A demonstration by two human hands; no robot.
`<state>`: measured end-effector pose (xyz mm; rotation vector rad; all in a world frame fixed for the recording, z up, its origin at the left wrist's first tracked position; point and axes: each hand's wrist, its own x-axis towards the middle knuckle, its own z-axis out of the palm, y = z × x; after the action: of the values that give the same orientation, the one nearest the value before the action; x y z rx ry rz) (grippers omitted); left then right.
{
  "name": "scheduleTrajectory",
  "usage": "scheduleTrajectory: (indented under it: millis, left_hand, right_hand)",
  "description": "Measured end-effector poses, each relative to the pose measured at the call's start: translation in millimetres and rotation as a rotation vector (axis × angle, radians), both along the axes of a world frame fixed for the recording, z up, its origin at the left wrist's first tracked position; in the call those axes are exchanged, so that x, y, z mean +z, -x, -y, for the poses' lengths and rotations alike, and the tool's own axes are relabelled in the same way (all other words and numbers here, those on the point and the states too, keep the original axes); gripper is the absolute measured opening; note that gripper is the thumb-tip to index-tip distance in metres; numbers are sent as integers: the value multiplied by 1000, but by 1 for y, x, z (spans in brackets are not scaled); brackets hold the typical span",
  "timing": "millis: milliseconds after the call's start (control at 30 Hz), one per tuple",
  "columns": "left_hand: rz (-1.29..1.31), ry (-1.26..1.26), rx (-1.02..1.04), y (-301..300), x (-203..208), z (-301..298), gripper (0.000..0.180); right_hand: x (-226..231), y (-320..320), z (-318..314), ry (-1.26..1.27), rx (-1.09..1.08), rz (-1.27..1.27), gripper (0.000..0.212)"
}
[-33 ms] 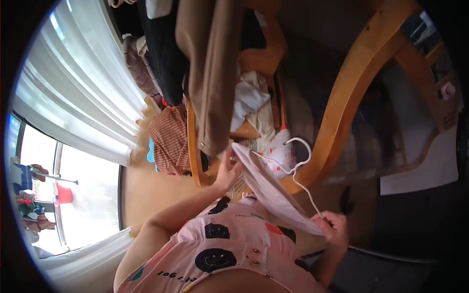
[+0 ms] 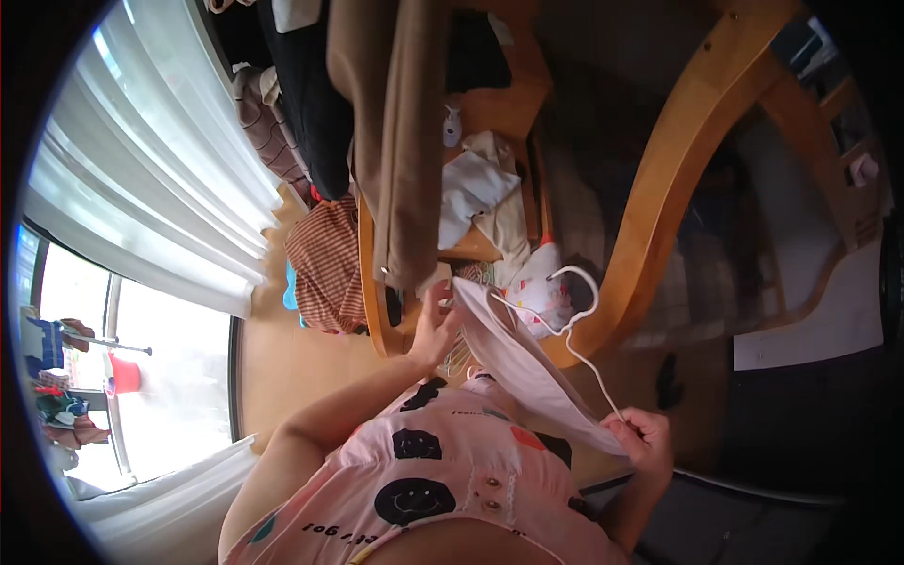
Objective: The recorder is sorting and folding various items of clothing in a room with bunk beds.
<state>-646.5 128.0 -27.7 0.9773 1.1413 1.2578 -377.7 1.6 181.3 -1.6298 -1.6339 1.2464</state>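
A pale pink garment (image 2: 527, 372) is stretched slantwise in front of me, between my two hands. My left hand (image 2: 435, 325) is closed at its upper left end, with the fingertips partly hidden by the cloth. At the lower right end, my right hand (image 2: 642, 440) pinches the cloth together with one end of a white clothes hanger (image 2: 586, 353). The hanger's hook points up and away from me, and its far arm reaches the garment's opening.
Brown trousers (image 2: 395, 141) hang just beyond my left hand. Behind stands a wooden frame (image 2: 650, 198) with white cloths (image 2: 477, 193) and a small white bottle (image 2: 452, 127). A striped brown cloth (image 2: 327, 264) lies to the left, near white curtains (image 2: 160, 160).
The hanging brown trousers sit slightly further left in view, and the small white bottle behind them now shows. Both hands keep nearly the same place on the garment.
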Motion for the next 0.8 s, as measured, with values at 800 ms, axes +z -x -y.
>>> scheduleTrajectory:
  millis: [800]
  left_hand:
    - [-758, 73, 438, -44, -3, 170, 20]
  right_hand:
    - [-161, 50, -45, 55, 985, -107, 28]
